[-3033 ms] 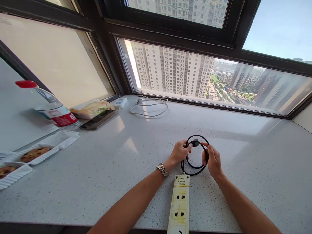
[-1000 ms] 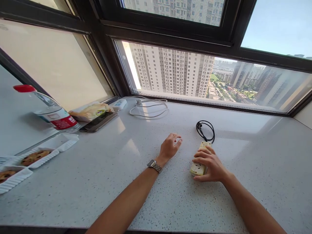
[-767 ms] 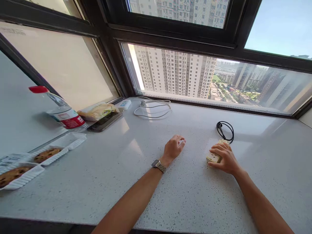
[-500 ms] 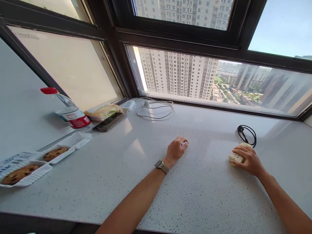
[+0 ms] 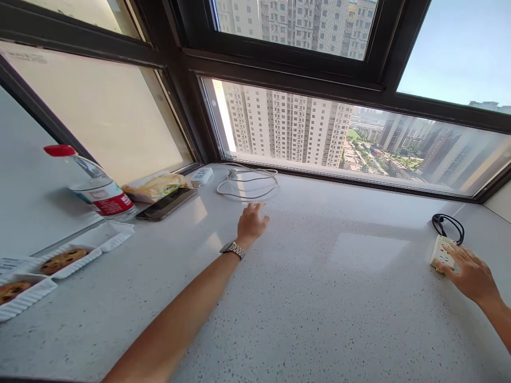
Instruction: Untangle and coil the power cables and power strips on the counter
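The yellowed-white, oblong plastic power strip (image 5: pixel 444 252) now lies set aside at right of frame, the right hand's (image 5: pixel 469 271) fingers spread over it, while the left hand (image 5: pixel 251 226), fingers parted and empty, has advanced toward the looped white cable (image 5: pixel 232 174), upper centre.

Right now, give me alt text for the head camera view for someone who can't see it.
The person's right hand lies over a power strip with a looped black cord at the right of a speckled counter; the left hand is near a white cable. A bottle, phone and cookie tray sit at left.
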A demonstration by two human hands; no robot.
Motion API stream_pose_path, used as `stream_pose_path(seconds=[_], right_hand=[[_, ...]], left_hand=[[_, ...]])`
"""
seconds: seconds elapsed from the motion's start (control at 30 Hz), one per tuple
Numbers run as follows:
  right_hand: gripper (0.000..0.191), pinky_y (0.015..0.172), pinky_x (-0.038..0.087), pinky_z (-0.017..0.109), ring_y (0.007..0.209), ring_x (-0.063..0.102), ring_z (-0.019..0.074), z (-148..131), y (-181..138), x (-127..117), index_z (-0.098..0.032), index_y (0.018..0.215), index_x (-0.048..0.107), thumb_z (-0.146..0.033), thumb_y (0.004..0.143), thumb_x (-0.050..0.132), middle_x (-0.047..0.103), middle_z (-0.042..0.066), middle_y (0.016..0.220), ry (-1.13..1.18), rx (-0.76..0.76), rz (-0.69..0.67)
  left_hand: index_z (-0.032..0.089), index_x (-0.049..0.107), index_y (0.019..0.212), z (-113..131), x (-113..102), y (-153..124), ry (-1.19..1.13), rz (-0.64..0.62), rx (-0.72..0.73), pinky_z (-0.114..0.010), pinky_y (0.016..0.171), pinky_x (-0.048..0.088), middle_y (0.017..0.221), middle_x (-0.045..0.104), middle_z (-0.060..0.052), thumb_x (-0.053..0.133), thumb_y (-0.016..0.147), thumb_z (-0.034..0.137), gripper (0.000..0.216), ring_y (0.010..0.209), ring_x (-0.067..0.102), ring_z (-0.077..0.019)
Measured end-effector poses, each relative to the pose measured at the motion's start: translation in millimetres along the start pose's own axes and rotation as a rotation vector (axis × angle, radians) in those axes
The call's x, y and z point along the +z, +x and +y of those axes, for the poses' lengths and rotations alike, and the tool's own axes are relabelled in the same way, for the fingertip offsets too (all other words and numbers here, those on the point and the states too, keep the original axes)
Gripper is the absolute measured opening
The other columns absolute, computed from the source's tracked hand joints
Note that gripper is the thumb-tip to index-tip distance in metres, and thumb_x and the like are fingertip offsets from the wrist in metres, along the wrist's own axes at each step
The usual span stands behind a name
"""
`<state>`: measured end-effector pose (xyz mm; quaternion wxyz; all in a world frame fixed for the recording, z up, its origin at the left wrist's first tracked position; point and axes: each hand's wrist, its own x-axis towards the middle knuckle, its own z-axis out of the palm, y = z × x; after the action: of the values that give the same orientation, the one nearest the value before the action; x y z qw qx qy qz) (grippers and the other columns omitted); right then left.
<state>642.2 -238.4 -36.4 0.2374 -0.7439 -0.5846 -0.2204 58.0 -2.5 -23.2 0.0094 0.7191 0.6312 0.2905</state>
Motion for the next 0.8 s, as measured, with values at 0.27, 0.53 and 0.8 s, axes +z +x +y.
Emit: stream_pose_path(seconds=[0.27,0.53,0.8], right_hand=[[0.055,0.09,0.049,0.055,0.12,0.053,0.0347,-101.9,-34.9,-1.7,-0.021,0.111,0.065,-0.062,0.087,0.039,0.062,0.012,0.123,0.227,-0.089,-0.118],[0.038,0.088,0.052,0.05,0.114,0.057,0.0296,-214.1,-36.1,-1.1,-0.022,0.11,0.065,-0.049,0.089,0.049,0.062,0.013,0.122,0.586,-0.079,-0.202],[0.029,0.087,0.053,0.047,0.109,0.059,0.0278,-266.1,-43.0,9.6,-0.023,0.105,0.067,-0.041,0.091,0.05,0.065,0.011,0.116,0.739,-0.141,-0.249]], left_hand=[[0.01,0.054,0.128,-73.6,-17.0,73.6,0.297,-0.319,-0.052,-0.049,0.094,0.04,0.132,0.053,-0.018,0.048,0.084,0.039,0.053,0.12,0.045,-0.0373],[0.015,0.036,0.143,-56.8,1.4,67.6,0.271,-0.252,0.003,-0.047,0.101,0.037,0.149,0.033,-0.015,0.041,0.084,0.042,0.065,0.132,0.035,-0.0347],[0.016,0.064,0.106,-53.1,5.7,79.0,0.192,-0.266,-0.022,-0.043,0.09,0.04,0.116,0.063,-0.015,0.045,0.085,0.04,0.037,0.112,0.052,-0.0332]])
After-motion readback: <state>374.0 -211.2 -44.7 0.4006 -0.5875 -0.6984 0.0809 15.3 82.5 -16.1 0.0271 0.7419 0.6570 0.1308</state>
